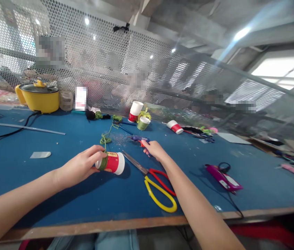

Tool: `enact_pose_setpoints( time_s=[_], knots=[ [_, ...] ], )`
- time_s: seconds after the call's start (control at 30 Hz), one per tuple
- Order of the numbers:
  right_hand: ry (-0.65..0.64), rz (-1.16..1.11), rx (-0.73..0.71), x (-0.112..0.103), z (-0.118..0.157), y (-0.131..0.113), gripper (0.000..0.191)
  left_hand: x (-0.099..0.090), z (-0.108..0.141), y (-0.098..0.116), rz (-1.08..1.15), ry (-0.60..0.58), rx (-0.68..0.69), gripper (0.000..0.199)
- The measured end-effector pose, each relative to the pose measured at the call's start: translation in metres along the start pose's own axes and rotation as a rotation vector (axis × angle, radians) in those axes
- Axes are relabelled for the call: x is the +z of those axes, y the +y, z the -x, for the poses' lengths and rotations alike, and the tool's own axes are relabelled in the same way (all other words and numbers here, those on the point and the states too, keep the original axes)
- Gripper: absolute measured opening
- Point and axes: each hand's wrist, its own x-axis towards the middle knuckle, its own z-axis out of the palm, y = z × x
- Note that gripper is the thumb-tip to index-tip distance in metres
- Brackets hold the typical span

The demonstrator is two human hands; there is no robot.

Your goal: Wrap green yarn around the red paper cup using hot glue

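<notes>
My left hand (91, 160) is closed around the base end of a red and white paper cup (113, 163), which lies on its side with its rim toward the right. Green yarn (103, 162) is wound about that base end, and a strand runs up to a loose tangle (105, 140) on the table. My right hand (154, 150) grips a blue glue gun (138, 138) with an orange trigger, its nozzle pointing left, apart from the cup. Between the hands lie large scissors (147, 172) with one red and one yellow handle loop.
A yellow electric pot (39, 98) and a jar (66, 100) stand at the back left. Farther back are a stacked cup pair (136, 110), a green-wrapped cup (143, 123) and a tipped cup (175, 127). A purple corded box (223, 178) lies right. Perforated metal panel (105, 59) borders the table.
</notes>
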Motion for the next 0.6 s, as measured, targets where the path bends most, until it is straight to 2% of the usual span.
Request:
enact_pose_setpoints(
  time_s=[0.1, 0.2, 0.27, 0.3, 0.33, 0.37, 0.43, 0.5, 0.6],
  knots=[
    [0.063, 0.102, -0.032, 0.000, 0.000, -0.009, 0.030, 0.000, -0.001, 0.001, 0.001, 0.013, 0.006, 0.044],
    [0.021, 0.124, -0.145, 0.005, 0.012, -0.033, 0.032, 0.000, -0.001, 0.001, 0.003, 0.018, 0.016, 0.043],
    [-0.103, 0.083, -0.232, 0.014, 0.024, -0.055, 0.043, 0.000, -0.001, 0.002, -0.002, 0.016, 0.028, 0.043],
    [-0.210, 0.038, -0.286, 0.020, 0.030, -0.065, 0.049, 0.000, -0.001, 0.002, -0.006, 0.014, 0.036, 0.043],
    [-0.396, -0.054, -0.360, 0.026, 0.036, -0.075, 0.055, 0.000, -0.001, 0.003, -0.013, 0.013, 0.045, 0.043],
    [-0.519, -0.104, -0.407, 0.032, 0.041, -0.084, 0.057, -0.001, -0.001, 0.004, -0.021, 0.011, 0.053, 0.043],
    [-0.657, -0.135, -0.453, 0.042, 0.047, -0.097, 0.055, -0.002, -0.001, 0.005, -0.041, 0.010, 0.069, 0.042],
    [-0.646, -0.161, -0.482, 0.048, 0.049, -0.102, 0.043, -0.002, -0.001, 0.006, -0.056, 0.003, 0.077, 0.040],
    [-0.535, -0.288, -0.514, 0.049, 0.050, -0.101, 0.025, -0.002, -0.001, 0.006, -0.042, -0.006, 0.078, 0.039]
  ],
)
